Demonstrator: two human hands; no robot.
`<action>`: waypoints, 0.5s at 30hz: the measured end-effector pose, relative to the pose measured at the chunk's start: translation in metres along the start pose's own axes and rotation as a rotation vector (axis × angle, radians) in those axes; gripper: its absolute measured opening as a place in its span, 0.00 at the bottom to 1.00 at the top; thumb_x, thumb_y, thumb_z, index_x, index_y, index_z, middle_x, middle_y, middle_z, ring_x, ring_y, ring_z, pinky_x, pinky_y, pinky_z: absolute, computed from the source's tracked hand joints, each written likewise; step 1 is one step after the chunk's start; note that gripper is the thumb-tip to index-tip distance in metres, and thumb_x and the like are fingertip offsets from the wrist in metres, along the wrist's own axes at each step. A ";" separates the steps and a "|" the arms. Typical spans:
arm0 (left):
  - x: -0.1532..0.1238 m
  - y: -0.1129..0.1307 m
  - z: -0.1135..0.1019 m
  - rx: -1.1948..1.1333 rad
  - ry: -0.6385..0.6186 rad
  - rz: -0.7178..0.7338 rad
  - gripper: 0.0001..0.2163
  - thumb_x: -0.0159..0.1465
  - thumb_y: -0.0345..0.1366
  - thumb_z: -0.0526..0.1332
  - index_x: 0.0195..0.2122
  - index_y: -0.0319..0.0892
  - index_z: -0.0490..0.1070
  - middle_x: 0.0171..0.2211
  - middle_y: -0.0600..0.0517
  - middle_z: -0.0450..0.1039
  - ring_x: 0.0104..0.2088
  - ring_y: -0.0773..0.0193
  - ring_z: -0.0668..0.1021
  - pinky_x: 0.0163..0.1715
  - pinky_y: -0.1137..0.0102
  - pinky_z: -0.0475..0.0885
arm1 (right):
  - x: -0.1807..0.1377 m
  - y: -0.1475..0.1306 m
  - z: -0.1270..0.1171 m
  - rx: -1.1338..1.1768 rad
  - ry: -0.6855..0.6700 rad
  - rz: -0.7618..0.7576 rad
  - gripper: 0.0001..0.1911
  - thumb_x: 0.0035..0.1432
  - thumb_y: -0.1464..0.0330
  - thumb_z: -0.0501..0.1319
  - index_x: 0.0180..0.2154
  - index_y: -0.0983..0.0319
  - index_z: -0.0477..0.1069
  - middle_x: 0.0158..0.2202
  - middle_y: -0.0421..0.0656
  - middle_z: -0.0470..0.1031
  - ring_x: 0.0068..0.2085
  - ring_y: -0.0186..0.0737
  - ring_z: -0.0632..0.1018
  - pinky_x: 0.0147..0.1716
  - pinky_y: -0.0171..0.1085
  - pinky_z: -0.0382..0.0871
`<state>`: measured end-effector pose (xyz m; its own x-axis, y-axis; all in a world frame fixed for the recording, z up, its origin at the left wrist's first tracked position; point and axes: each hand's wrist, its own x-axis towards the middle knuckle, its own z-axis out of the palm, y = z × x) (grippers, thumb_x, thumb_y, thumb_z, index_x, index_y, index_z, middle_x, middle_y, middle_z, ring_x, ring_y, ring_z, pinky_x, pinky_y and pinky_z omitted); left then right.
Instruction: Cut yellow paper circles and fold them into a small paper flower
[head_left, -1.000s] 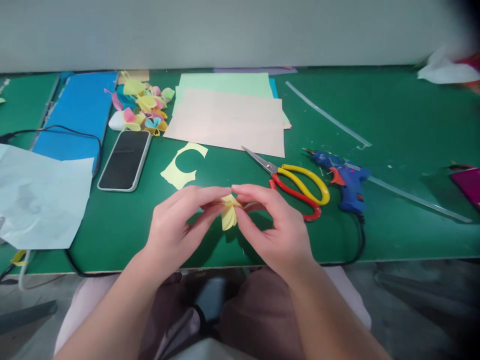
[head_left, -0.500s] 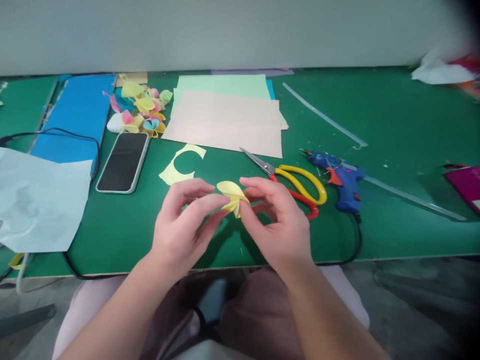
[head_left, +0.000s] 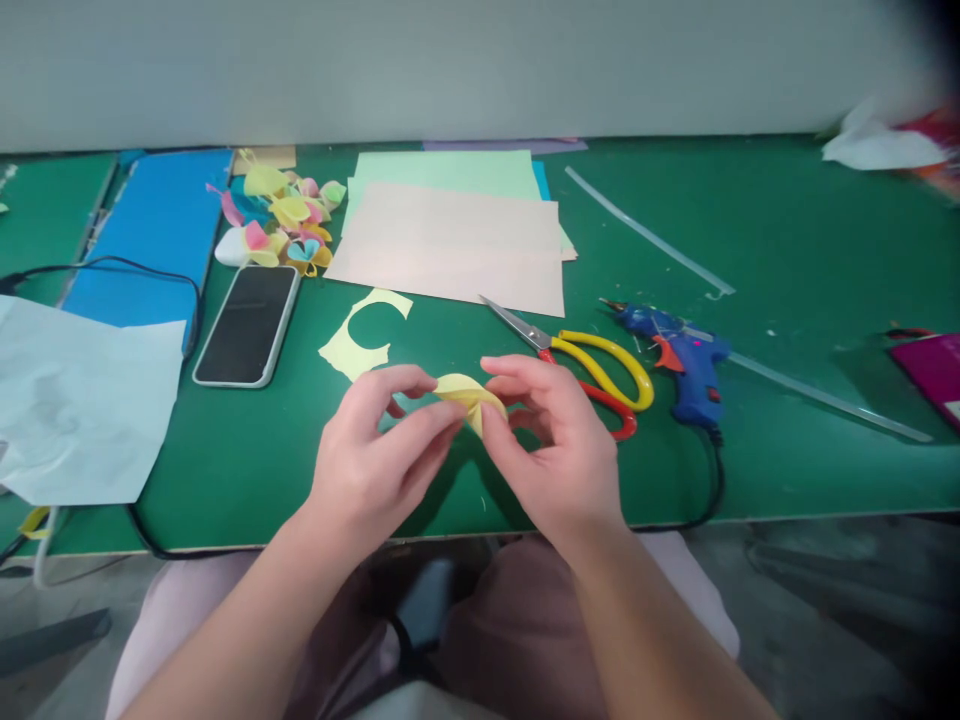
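Note:
A small folded yellow paper piece [head_left: 466,393] is held just above the green table's [head_left: 787,230] front edge. My left hand [head_left: 379,460] pinches its left side with thumb and fingers. My right hand [head_left: 551,450] pinches its right side, fingers curled over it. Behind my hands lies a yellow paper scrap [head_left: 360,335] with a round cut-out. Red-and-yellow scissors [head_left: 592,375] lie right behind my right hand, blades pointing to the back left.
A blue glue gun [head_left: 679,355] with its cord lies right of the scissors. Pink and green paper sheets [head_left: 457,235] lie at the back, a pile of coloured paper petals [head_left: 281,215] and a phone [head_left: 247,322] to their left. Blue sheets [head_left: 157,230] and pale paper [head_left: 75,395] cover the left side.
The yellow piece was turned from hanging downward to fanning upward between my fingers, and my hands shifted slightly while folding it flatter.

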<state>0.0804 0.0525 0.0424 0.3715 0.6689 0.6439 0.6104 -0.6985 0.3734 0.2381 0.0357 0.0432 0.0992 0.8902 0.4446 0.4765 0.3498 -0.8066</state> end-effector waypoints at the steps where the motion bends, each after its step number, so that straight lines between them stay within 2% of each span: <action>1: 0.000 0.000 0.000 -0.011 0.007 -0.014 0.09 0.58 0.26 0.61 0.37 0.46 0.72 0.39 0.50 0.67 0.37 0.65 0.73 0.33 0.70 0.73 | 0.000 0.000 0.000 0.007 -0.003 0.005 0.16 0.55 0.76 0.59 0.44 0.55 0.69 0.36 0.39 0.76 0.33 0.33 0.77 0.28 0.31 0.75; 8: 0.005 -0.003 -0.007 -0.143 -0.034 -0.003 0.11 0.55 0.19 0.60 0.32 0.44 0.70 0.38 0.52 0.65 0.37 0.68 0.73 0.33 0.74 0.72 | 0.003 0.000 -0.003 0.125 -0.058 0.050 0.16 0.54 0.77 0.59 0.44 0.56 0.68 0.38 0.39 0.75 0.33 0.32 0.77 0.25 0.28 0.73; 15: 0.005 -0.008 -0.009 -0.154 -0.055 0.076 0.11 0.55 0.19 0.60 0.31 0.43 0.70 0.33 0.53 0.68 0.32 0.69 0.72 0.31 0.72 0.70 | 0.002 0.001 -0.006 0.141 -0.173 0.064 0.21 0.54 0.76 0.61 0.49 0.55 0.66 0.38 0.39 0.75 0.37 0.34 0.77 0.31 0.31 0.74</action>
<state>0.0714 0.0587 0.0484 0.4528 0.6226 0.6383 0.4666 -0.7754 0.4254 0.2441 0.0359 0.0458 -0.0315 0.9443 0.3276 0.3462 0.3178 -0.8827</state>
